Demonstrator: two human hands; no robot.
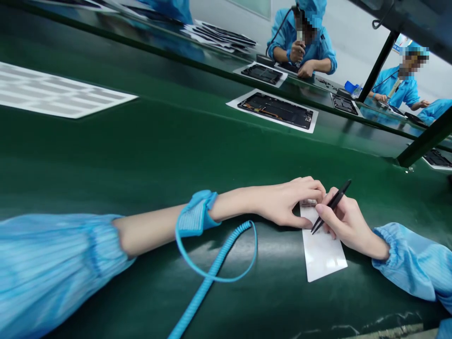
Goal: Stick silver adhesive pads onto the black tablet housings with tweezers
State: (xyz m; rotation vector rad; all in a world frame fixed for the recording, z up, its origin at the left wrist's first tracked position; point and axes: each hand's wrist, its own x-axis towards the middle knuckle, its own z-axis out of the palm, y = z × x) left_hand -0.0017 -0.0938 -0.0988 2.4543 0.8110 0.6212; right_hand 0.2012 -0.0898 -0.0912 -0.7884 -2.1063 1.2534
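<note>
The green bench [141,150] fills most of my view, with a patterned sheet [60,92] at far left and a dark device panel [278,109] on white paper toward the back. A blue coiled cord [229,246] loops from the wristband [193,216]. My left hand [294,200] lies low, thumb and fingers spread apart over the far end of a white card [323,256], which rests flat on the bench under both hands. My right hand [342,216] pinches black tweezers [334,201] between thumb and fingers, tips pointing down at the card near the left thumb; whether those tips grip anything, I can't quite tell. I judge the card light and thin, glossy enough to slide, easily creased: best steadied flat at its far end and lifted by an edge.
</note>
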